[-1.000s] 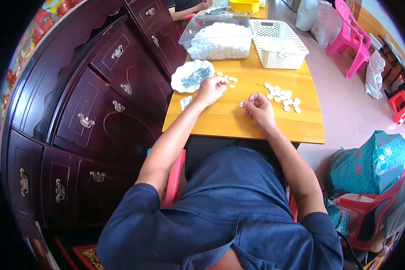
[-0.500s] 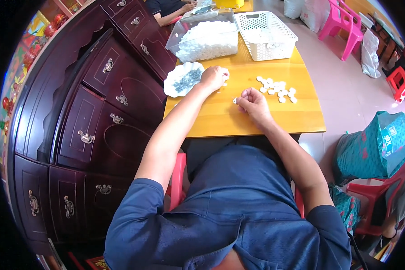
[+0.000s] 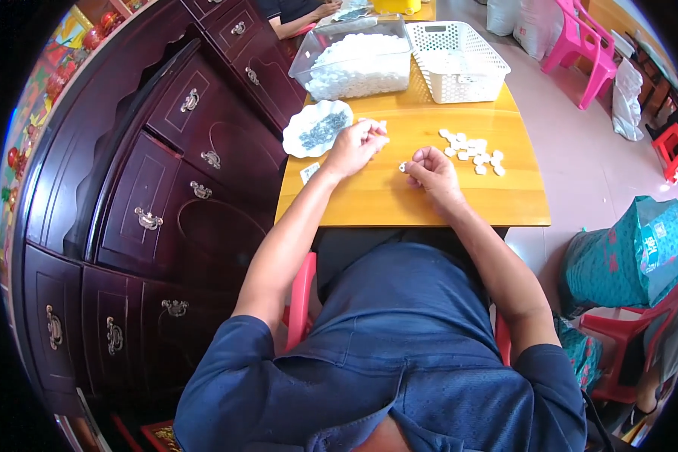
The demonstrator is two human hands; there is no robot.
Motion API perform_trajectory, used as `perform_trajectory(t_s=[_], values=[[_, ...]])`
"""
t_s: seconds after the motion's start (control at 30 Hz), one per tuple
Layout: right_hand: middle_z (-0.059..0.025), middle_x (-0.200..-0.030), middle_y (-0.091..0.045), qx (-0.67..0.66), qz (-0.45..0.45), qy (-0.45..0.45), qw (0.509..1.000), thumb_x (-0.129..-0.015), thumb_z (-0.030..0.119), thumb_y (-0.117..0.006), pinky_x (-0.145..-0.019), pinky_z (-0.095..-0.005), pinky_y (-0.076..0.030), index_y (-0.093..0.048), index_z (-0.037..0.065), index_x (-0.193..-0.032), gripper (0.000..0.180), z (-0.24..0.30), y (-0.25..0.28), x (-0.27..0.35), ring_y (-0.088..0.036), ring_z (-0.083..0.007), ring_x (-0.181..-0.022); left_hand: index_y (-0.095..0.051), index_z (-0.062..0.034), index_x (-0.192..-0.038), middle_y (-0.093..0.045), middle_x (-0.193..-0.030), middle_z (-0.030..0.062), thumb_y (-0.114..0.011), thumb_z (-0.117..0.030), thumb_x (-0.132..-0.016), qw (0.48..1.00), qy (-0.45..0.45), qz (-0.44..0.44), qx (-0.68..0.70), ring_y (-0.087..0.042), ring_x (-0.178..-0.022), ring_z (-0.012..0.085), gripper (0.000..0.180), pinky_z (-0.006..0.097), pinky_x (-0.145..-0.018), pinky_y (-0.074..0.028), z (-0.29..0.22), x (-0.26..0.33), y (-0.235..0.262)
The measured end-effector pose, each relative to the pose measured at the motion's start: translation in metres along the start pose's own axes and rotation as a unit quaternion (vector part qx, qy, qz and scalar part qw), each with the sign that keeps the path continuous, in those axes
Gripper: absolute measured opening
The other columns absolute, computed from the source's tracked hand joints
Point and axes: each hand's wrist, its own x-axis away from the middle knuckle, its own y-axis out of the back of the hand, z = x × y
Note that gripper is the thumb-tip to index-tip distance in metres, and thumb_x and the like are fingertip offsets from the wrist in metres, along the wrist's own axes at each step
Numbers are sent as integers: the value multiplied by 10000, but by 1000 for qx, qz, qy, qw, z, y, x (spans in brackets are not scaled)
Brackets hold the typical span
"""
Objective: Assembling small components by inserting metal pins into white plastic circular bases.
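Right hand (image 3: 435, 179) pinches small white piece (image 3: 403, 167) above wooden table (image 3: 399, 202). Left hand (image 3: 354, 148) half-curled, can't tell if holding anything. Scalloped white dish (image 3: 292, 142) just beyond left hand: small dark bits (image 3: 322, 132). Loose white pieces (image 3: 472, 145) right of right hand. Farther out: clear bin (image 3: 306, 66), heaped white pieces (image 3: 365, 59); beside it, perforated white basket (image 3: 471, 90), contents unclear.

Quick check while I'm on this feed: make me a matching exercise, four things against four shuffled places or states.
Things:
1. White scalloped dish
2. Clear rectangular plastic box
3. White perforated plastic basket
4. Single small white piece

Places or states:
A. Pinched in the right hand
B. Next to the box, on its right
C. Beside the left hand, holding small dark bits
D. Heaped with white pieces

Pairs: 1-C, 2-D, 3-B, 4-A
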Motion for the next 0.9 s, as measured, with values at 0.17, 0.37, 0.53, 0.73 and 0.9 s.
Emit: perform_trajectory(t_s=[0.17,0.37,0.53,0.73,0.9], values=[[-3,-723,-614,8,18,-1,1000,-890,37,-688,-572,-214,-482,-546,52,-925,147,-2,0,-2,-587,-73,-617,-637,-19,-1056,-614,-796,-29,-655,-100,-941,993,64,21,93,-550,-651,30,142,203,-581,-464,-4,34,-8],[10,-728,-606,55,48,-13,997,-905,62,-682,-573,-208,-459,-544,54,-936,141,3,-3,3,-566,-59,-624,-657,-14,-1124,-657,-903,-26,-660,-77,-935,995,29,9,93,-573,-728,18,200,187,-625,-485,-8,50,-13],[20,-723,-595,82,65,6,994,-905,65,-683,-571,-207,-446,-546,55,-943,143,1,-1,3,-550,-51,-617,-662,-11,-1142,-667,-915,-30,-654,-44,-929,996,18,8,88,-564,-719,21,216,187,-639,-483,-10,55,-18],[22,-715,-590,82,72,0,994,-905,69,-682,-565,-207,-442,-547,58,-940,140,0,1,1,-547,-53,-613,-667,-12,-1144,-676,-927,-24,-652,-28,-923,996,10,11,91,-569,-725,26,222,194,-649,-490,-12,55,-19],[22,-713,-587,84,77,-4,994,-907,68,-677,-561,-209,-440,-546,57,-939,135,2,0,2,-545,-56,-608,-668,-14,-1149,-679,-932,-22,-651,-26,-923,996,11,10,93,-574,-731,27,228,193,-657,-492,-12,56,-19]])
